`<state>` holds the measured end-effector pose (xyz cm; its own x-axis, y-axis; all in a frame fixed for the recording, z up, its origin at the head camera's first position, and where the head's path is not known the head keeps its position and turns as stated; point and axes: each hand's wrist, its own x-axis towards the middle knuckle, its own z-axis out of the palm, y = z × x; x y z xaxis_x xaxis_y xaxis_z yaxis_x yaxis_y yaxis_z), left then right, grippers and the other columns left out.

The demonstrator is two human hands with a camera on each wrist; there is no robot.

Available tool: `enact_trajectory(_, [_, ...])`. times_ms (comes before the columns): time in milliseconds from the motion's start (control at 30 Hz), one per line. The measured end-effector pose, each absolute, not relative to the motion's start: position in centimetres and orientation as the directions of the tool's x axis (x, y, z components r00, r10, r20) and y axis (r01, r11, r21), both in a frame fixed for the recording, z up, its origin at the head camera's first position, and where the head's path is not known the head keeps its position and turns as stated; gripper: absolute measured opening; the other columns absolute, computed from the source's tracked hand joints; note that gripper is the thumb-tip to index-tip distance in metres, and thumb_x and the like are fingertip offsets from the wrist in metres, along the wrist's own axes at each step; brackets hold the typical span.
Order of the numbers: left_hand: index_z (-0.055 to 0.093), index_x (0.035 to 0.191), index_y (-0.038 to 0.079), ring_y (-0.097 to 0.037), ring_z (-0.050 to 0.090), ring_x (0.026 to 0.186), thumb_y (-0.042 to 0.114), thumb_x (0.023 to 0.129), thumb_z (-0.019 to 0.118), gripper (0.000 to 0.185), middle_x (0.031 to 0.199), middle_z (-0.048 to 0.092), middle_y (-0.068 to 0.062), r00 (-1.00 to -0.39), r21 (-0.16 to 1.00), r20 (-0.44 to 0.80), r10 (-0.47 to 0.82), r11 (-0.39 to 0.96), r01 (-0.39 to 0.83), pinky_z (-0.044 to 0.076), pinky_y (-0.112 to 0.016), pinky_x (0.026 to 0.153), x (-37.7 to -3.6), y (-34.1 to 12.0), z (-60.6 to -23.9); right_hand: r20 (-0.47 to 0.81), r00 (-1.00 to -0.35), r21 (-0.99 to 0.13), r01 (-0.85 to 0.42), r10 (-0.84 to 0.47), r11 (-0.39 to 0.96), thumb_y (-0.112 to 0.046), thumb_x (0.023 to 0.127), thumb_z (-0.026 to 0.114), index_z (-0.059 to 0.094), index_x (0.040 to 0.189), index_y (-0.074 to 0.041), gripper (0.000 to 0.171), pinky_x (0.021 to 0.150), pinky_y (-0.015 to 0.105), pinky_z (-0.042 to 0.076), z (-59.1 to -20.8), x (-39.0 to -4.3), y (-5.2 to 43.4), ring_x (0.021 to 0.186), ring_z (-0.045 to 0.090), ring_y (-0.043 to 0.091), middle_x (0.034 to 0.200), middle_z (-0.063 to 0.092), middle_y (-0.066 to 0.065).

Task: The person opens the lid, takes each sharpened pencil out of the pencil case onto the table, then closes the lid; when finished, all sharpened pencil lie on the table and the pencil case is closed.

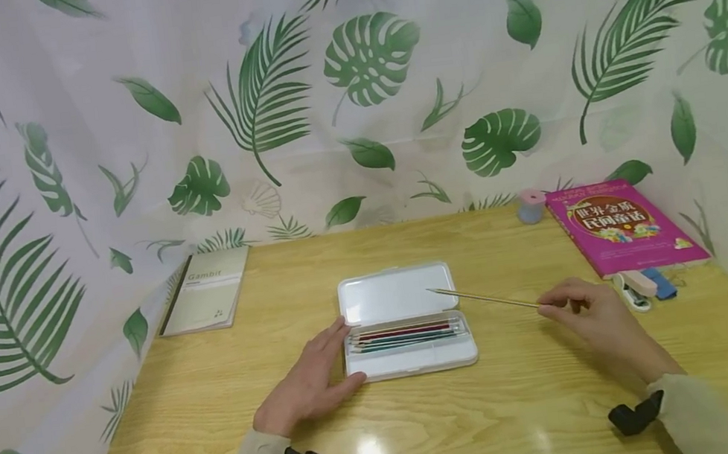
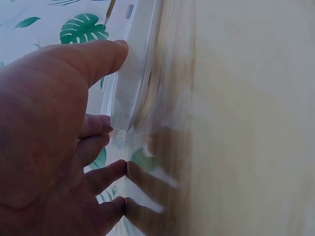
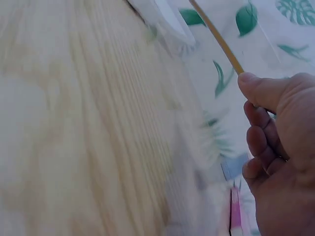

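A white pencil case (image 1: 413,360) lies with its lid (image 1: 395,294) folded back. Several pencils (image 1: 403,336), with red, teal and dark barrels, lie along its hinge side. My left hand (image 1: 311,383) rests against the left end of the case, thumb at the front corner and extended fingers by the hinge. In the left wrist view the thumb touches the white case wall (image 2: 133,73). My right hand (image 1: 593,313) pinches a gold pencil (image 1: 487,298) near one end between thumb and forefinger. Its sharpened tip points left, over the lid in the head view.
A notebook (image 1: 206,290) lies at the back left. On the right are a pink book (image 1: 627,227), a pink-and-blue spool-like item (image 1: 531,206), a small white-and-pink stapler-like item (image 1: 637,287) and a blue piece (image 1: 662,284). A leaf-patterned curtain (image 1: 355,145) borders the wooden table (image 1: 494,422).
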<state>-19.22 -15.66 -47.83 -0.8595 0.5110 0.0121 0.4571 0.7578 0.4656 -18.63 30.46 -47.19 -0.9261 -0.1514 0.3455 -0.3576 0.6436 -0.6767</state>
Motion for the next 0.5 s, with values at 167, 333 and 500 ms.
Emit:
enact_trajectory(167, [0.027,0.157,0.008,-0.03,0.023,0.148,0.047,0.097,0.06,0.079,0.165,0.017,-0.006,-0.861,0.469,0.018,0.509,0.756,0.457,0.026,-0.047,0.118,-19.1,-15.6,-47.6,0.366,-0.93,-0.652,-0.282,-0.034,0.704,-0.018,0.094,0.071,0.077,0.099,-0.012,0.009,0.054,0.021,0.039,-47.2,-17.6,34.1,0.066,0.047,0.012,0.089,0.068,-0.001])
enact_trajectory(333, [0.028,0.157,0.006,-0.033,0.023,0.148,0.045,0.097,0.062,0.079,0.165,0.018,-0.007,-0.862,0.473,0.02,0.507,0.754,0.455,0.024,-0.049,0.119,-19.0,-15.5,-47.3,0.344,-0.937,-0.627,-0.181,0.061,0.757,-0.021,0.092,0.074,0.078,0.098,-0.008,0.015,0.057,0.016,0.044,-47.3,-16.8,36.3,0.069,0.052,0.006,0.084,0.067,-0.002])
enact_trajectory(500, [0.028,0.157,0.007,-0.031,0.023,0.148,0.046,0.096,0.062,0.079,0.165,0.018,-0.007,-0.863,0.476,0.012,0.505,0.756,0.449,0.026,-0.048,0.119,-18.9,-15.6,-47.5,0.354,-0.931,-0.6,-0.151,0.092,0.786,-0.022,0.09,0.076,0.078,0.098,-0.007,0.017,0.056,0.015,0.043,-47.7,-16.4,37.0,0.068,0.052,0.002,0.081,0.066,0.0])
